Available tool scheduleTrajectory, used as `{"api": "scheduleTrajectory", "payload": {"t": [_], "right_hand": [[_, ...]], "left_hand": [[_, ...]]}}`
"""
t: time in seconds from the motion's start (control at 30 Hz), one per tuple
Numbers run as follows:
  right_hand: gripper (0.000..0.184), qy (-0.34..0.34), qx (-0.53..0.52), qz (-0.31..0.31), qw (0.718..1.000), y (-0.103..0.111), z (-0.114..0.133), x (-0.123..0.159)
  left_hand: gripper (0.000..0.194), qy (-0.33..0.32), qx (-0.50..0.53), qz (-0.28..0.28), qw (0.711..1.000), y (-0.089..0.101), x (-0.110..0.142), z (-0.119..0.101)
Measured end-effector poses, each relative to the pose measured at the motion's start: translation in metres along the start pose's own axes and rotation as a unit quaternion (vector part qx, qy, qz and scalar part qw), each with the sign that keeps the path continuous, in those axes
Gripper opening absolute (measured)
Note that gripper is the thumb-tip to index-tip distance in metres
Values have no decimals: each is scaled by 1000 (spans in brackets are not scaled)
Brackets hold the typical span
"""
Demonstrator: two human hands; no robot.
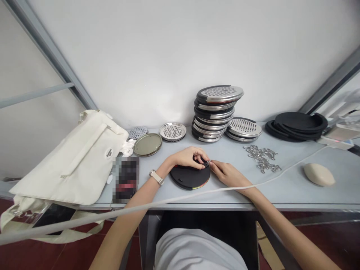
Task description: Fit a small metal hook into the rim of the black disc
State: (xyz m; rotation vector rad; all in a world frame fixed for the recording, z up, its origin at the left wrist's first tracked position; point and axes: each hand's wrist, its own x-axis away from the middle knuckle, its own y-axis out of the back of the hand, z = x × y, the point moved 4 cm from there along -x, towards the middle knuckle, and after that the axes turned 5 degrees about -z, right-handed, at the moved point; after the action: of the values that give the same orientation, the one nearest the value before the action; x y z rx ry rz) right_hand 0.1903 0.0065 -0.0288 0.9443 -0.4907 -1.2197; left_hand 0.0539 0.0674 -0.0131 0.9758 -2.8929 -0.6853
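Note:
A black round disc [187, 179] lies flat at the table's front, with a thin red-to-yellow strip along part of its rim. My left hand [191, 157] rests over its far right edge, fingers curled and closed on that edge. From the right, my right hand [228, 174] pinches a small metal clasp [208, 162] against the same edge. Fingertips partly hide how the clasp and the disc meet. A loose heap of similar silver metal clasps [261, 157] is spread to the right of my hands.
Behind stand a tall stack of round graters with black rims [215, 116] and a shorter stack [244, 129]. Black discs [298, 127], a cream oval object [319, 174], an olive lid [148, 144] and a white bag [70, 161] surround the workspace. A white cable [168, 204] crosses in front.

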Motion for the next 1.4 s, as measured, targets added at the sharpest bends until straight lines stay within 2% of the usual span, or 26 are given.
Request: {"api": "scheduleTrajectory", "payload": {"t": [0.53, 0.67, 0.8, 0.9, 1.1, 1.4], "right_hand": [[42, 0, -1, 18, 1000, 6, -2, 0], [41, 1, 20, 0, 1000, 1, -1, 1], [38, -14, 75, -48, 996, -6, 0, 2], [37, -7, 95, -51, 994, -8, 1, 2], [35, 8, 89, -41, 995, -6, 1, 2], [35, 12, 38, -27, 999, -3, 0, 2]], "left_hand": [[33, 0, -8, 11, 1000, 1, 1, -1], [33, -10, -21, -3, 1000, 1, 0, -2], [33, -10, -24, -5, 1000, 1, -1, -2], [32, -7, -31, -5, 999, 1, -1, -2], [35, 1, -63, -15, 998, 2, 1, -1], [30, -4, -17, -11, 1000, 1, -1, 1]]}}
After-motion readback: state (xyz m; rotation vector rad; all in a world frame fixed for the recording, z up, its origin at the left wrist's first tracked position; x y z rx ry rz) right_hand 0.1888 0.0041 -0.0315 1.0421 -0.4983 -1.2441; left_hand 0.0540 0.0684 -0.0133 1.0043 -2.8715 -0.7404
